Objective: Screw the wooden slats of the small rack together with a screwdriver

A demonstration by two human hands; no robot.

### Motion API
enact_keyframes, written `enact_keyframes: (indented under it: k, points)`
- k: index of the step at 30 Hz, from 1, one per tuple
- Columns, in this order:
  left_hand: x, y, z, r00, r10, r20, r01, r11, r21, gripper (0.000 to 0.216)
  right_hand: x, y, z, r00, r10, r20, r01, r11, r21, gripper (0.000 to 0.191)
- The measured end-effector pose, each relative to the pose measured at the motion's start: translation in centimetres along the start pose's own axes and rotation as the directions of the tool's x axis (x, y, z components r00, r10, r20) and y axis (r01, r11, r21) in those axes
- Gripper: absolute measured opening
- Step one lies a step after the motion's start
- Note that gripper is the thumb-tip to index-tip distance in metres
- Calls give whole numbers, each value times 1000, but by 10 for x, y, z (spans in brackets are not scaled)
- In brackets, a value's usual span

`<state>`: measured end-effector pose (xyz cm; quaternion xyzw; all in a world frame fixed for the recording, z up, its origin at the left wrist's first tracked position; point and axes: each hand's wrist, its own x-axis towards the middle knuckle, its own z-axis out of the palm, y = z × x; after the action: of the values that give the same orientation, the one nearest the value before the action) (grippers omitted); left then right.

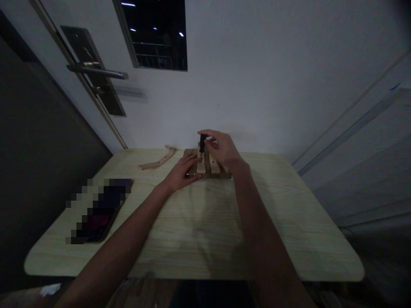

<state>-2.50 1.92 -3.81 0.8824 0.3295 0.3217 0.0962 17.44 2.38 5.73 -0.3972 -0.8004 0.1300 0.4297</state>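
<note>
My right hand (222, 147) is closed around the top of a small screwdriver (203, 142) with a black handle. The tool stands upright, its tip down on a pale wooden strip (201, 168). That strip lies across a dark brown wooden board (208, 176) near the table's back edge, with a second pale strip (214, 166) beside it. My left hand (180, 174) grips the board's left side, fingers over the top near the screwdriver tip and thumb along the front edge. Whether a screw sits under the tip is too small to tell.
A bent pale wooden piece with holes (159, 163) lies left of the board. A dark phone (107, 209), partly blurred out, rests at the table's left. The light wood table (199, 239) meets a white door (257, 85) with a metal handle (102, 72).
</note>
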Motion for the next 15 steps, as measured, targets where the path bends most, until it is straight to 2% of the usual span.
enact_keyframes:
  k: [8,15]
  points:
    - [1,2,-1,1000,9,-15,-9,1000,-14,62,0,-9,-5,999,35,25,-35,999,-8,42]
    - [1,1,0,1000,2,-13,-2,1000,-14,62,0,-10,-5,999,36,-7,-36,999,-38,22]
